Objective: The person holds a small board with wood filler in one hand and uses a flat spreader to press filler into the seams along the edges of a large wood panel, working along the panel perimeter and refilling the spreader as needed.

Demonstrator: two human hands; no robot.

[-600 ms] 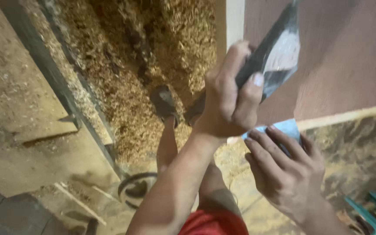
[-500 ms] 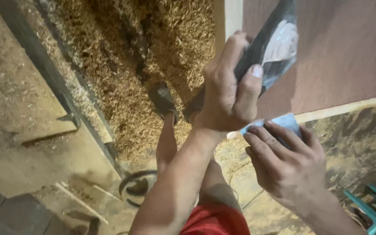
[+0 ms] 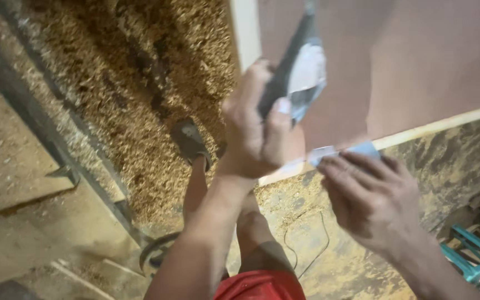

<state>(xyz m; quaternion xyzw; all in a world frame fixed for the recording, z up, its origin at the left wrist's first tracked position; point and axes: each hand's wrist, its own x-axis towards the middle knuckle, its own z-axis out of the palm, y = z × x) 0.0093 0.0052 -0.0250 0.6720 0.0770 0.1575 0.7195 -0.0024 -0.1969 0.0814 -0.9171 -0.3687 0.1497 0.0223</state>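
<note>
From the head view, looking down: a large smooth reddish-brown plywood panel (image 3: pixel 395 66) with a pale cut edge fills the upper right, and everything else is best placed against it. The left hand (image 3: pixel 254 136) is clenched around a dark grey, pale-backed folded sheet of abrasive paper (image 3: pixel 301 72), held up against the panel's face close to its pale vertical edge. The right hand (image 3: pixel 370 200) lies flatter, fingers spread and only lightly curled, pressing a small light blue scrap of paper or cloth (image 3: pixel 362 150) onto the panel's lower pale edge. I cannot tell whether that hand grips the scrap or only holds it down.

Below the panel's lower edge the floor (image 3: pixel 34 222) is dusty, and left of the panel a deep drift of golden-brown wood shavings (image 3: pixel 123 83) covers it. A bare leg runs down from red shorts (image 3: pixel 262 286) to a foot in a dark sandal (image 3: pixel 190 141) planted in those shavings. A thin dark cord (image 3: pixel 306 244) loops across the floor under the panel's corner, and a turquoise slatted frame (image 3: pixel 476 255) sits beyond the panel's lower right.

As I judge it, the risks are plain. The loose shavings could let the sandalled foot slide, and the cord lies close enough to snag it. The folded sheet is pinched mostly by thumb and fingertips, so a hard stroke might pull it free, and knuckles near the cut edge could scrape on it.
</note>
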